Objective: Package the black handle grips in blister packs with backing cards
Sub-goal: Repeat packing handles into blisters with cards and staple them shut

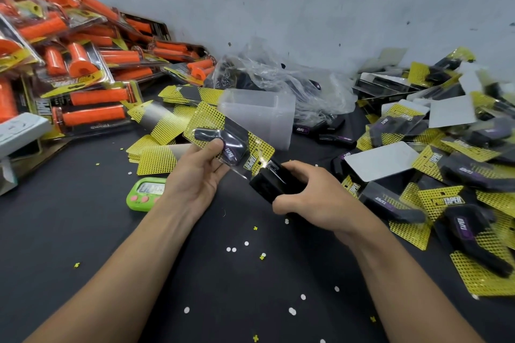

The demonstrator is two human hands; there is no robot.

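Observation:
My left hand (195,172) holds a blister pack (223,139) with a black handle grip inside and a yellow dotted backing card, thumb pressed on the clear bubble. My right hand (309,195) grips a black stapler (271,181) whose jaws sit over the pack's lower right corner. A stack of empty clear blisters (262,117) stands just behind the pack. Loose yellow backing cards (158,159) lie to the left of it. Loose black grips (334,136) lie beside a crumpled plastic bag (278,78).
Finished black-grip packs (451,175) are heaped on the right. Orange-grip packs (83,69) pile up at the back left. A green timer (145,193) lies near my left wrist. Paper punch dots are scattered over the black tabletop (83,231).

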